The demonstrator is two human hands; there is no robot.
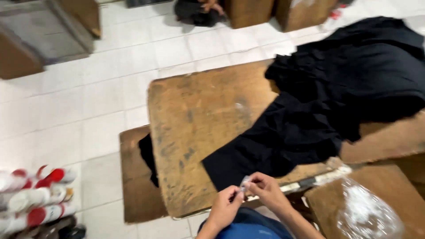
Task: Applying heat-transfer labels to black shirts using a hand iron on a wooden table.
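- Spools [37,197]: a cluster of white and red spools lies on the floor [88,106] at the far left, well apart from the bench.
- Floor: pale square tiles, visible left of and beyond the bench.
- Low board [137,194]: a brown wooden surface sits below and against the bench's left edge; a strip of dark fabric shows in the gap between the two.
- Bench [195,119]: worn brown wooden top, scuffed and stained, bare over its left half.
- Left hand [226,206]: at the bench's near edge, thumb and forefinger pressed together on the tag, remaining fingers curled.
- Tag [245,182]: a small pale item, too small and blurred to identify further, pinched between both hands just over the bench's near edge, beside the cloth's nearest corner.
- Right hand [267,189]: just beside the left, fingertips pinching the same tag from the other side; the wrist runs back towards the lower right.
- Cloth [327,97]: a large black garment heaped over the bench's right half, one flat corner reaching the near edge close to the hands.
- Bag [367,212]: a clear plastic bag with white contents rests on a brown surface beyond the bench's near right corner.
- Boxes [274,11]: brown cartons stand on the floor past the far edge.
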